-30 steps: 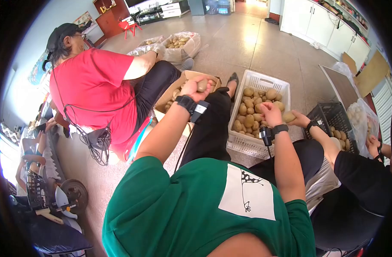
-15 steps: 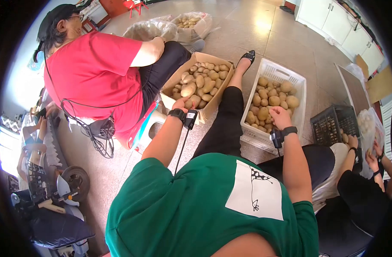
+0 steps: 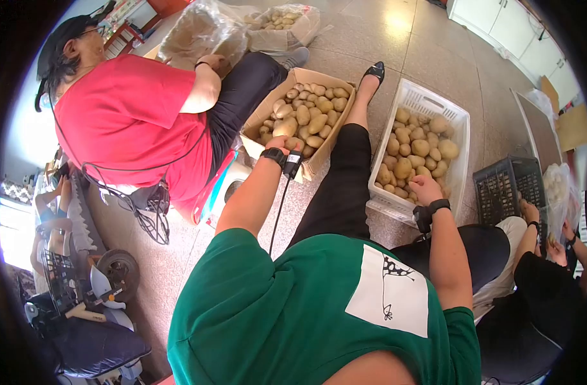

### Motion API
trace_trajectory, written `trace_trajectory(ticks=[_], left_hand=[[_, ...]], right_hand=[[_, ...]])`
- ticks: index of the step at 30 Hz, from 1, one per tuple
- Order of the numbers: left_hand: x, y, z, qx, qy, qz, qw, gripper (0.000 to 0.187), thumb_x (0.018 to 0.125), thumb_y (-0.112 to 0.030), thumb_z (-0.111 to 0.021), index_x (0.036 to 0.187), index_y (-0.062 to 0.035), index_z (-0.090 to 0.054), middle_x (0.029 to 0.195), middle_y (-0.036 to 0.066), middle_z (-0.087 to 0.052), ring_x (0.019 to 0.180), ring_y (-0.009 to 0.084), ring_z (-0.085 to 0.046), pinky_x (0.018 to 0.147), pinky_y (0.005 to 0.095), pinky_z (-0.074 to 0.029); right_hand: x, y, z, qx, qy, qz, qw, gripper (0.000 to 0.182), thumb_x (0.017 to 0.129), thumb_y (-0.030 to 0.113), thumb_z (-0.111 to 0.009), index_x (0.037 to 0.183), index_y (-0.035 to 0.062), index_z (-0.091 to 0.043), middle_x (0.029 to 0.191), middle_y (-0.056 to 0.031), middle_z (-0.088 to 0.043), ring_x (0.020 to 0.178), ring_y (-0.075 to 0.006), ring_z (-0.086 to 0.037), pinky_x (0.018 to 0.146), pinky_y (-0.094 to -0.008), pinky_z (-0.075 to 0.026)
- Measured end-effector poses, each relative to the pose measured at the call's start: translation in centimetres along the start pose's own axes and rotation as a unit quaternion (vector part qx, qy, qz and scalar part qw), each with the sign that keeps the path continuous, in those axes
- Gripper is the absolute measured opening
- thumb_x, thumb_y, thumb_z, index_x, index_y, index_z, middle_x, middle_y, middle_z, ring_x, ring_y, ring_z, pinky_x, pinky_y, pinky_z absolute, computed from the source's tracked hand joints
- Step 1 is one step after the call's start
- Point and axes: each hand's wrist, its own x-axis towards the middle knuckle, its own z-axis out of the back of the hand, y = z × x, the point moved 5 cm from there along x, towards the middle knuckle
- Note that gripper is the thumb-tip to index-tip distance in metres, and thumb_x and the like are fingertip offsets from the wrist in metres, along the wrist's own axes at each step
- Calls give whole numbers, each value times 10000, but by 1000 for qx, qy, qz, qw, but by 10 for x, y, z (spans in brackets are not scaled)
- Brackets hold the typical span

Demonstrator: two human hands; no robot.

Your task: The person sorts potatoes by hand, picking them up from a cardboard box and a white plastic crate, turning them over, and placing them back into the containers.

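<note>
My left hand (image 3: 279,145) is at the near edge of a cardboard box (image 3: 252,149) of potatoes. Its fingers are closed around a potato (image 3: 294,144) at the box's near corner. Over the near right part of a white plastic crate (image 3: 461,128), my right hand (image 3: 426,190) has its fingers curled together. Whatever those fingers hold, if anything, is hidden. Potatoes (image 3: 420,147) fill much of this crate, and more potatoes (image 3: 303,115) are heaped in the box. Both wrists wear dark bands with small black devices.
A person in a red shirt (image 3: 127,122) sits at left by plastic bags (image 3: 207,35), one holding potatoes. My outstretched leg (image 3: 338,173) lies between box and crate. At right, another person's hand (image 3: 529,212) is beside a black crate (image 3: 508,186). A wheeled vehicle (image 3: 94,321) stands lower left.
The view has shifted slightly. My right hand has moved toward the crate's near right side, fingers still curled. My left hand stays at the box's near corner. The red-shirted person's arm has moved toward the plastic bag.
</note>
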Motion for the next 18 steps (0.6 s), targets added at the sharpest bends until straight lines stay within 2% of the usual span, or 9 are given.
trace_trajectory(ticks=[2, 3, 5, 6, 11, 13, 17, 18], left_hand=[[2, -5, -10, 26, 31, 10, 999, 306, 843, -85, -477, 1139, -67, -397, 1119, 193, -408, 884, 343, -458, 609, 469, -491], [0, -6, -15, 22, 11, -7, 1000, 308, 841, -80, -479, 1138, -64, -398, 1129, 197, -394, 873, 347, -464, 619, 475, -493], [4, -16, -28, 110, 14, -53, 992, 315, 857, -111, -477, 1134, -7, -369, 1094, 197, -416, 908, 355, -486, 675, 454, -516], [10, -23, -34, 124, 23, -26, 992, 318, 860, -117, -476, 1133, 1, -363, 1084, 199, -410, 859, 341, -498, 674, 427, -522], [30, -39, -61, 98, -5, -15, 995, 344, 853, -136, -499, 1136, 0, -359, 1066, 189, -413, 853, 324, -492, 679, 422, -523], [37, -40, -63, 112, -2, -42, 993, 363, 850, -147, -506, 1152, -8, -358, 1085, 188, -409, 888, 320, -483, 681, 419, -525], [29, -19, -60, 133, 5, -12, 991, 321, 849, -121, -497, 1132, -4, -401, 1169, 184, -397, 963, 330, -473, 693, 450, -524], [87, -27, -51, 141, 62, -4, 988, 296, 858, -117, -473, 1128, -10, -419, 1172, 183, -415, 989, 339, -469, 705, 478, -515]], right_hand=[[-4, 0, 1, 25, -2, 4, 1000, 337, 733, 271, -613, 945, 10, -589, 820, -123, -598, 766, -233, -573, 709, -311, -452], [-5, -1, 2, 47, -3, 11, 999, 339, 732, 265, -615, 948, 7, -585, 822, -128, -596, 767, -237, -572, 711, -312, -452], [-3, -16, -1, 49, -11, 8, 999, 337, 733, 260, -614, 949, 3, -583, 826, -131, -596, 770, -235, -573, 712, -314, -452], [-4, -21, -1, 50, -19, 8, 999, 336, 735, 255, -613, 951, 0, -581, 830, -133, -596, 773, -233, -573, 714, -315, -452], [-21, -19, 8, 35, -21, -16, 999, 323, 740, 243, -606, 953, 1, -581, 843, -131, -599, 783, -231, -576, 721, -316, -452], [-22, -23, 8, 35, -23, -31, 999, 321, 741, 242, -604, 953, 2, -581, 847, -131, -599, 787, -233, -577, 724, -316, -453], [-20, -47, -3, 65, -21, -49, 996, 312, 742, 242, -598, 947, 6, -585, 856, -139, -607, 813, -237, -582, 742, -317, -454], [-18, -51, -5, 72, -22, -42, 996, 309, 741, 240, -597, 945, 9, -586, 860, -142, -611, 820, -238, -585, 746, -319, -455]])
